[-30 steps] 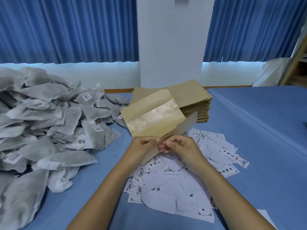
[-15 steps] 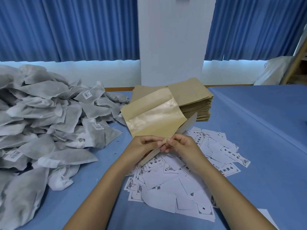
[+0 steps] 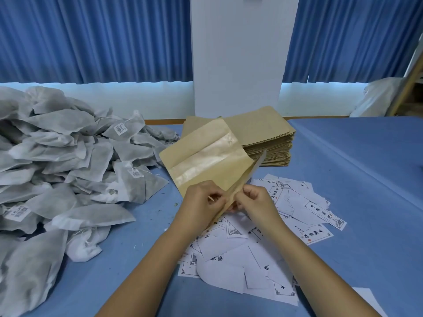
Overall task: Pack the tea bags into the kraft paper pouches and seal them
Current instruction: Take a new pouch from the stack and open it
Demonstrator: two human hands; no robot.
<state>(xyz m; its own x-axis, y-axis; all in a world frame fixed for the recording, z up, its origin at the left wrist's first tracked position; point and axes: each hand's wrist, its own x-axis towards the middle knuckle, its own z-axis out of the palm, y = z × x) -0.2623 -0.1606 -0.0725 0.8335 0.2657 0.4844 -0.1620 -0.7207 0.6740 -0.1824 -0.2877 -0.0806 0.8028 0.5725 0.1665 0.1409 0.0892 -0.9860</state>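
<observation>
The tea bags [image 3: 68,170] are still lying heaped at my left, untouched, while the kraft paper pouch [image 3: 206,161] I'm holding above the printed labels [image 3: 297,213] is gaping wider than a moment ago. My left hand [image 3: 201,202] and right hand [image 3: 256,202] are each pinching one lip, peeling its mouth apart for filling.

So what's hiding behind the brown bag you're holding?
A stack of flat brown pouches on the blue table. The held pouch, pinched by the left hand and right hand, covers the stack's left front part, so that is hidden.
</observation>
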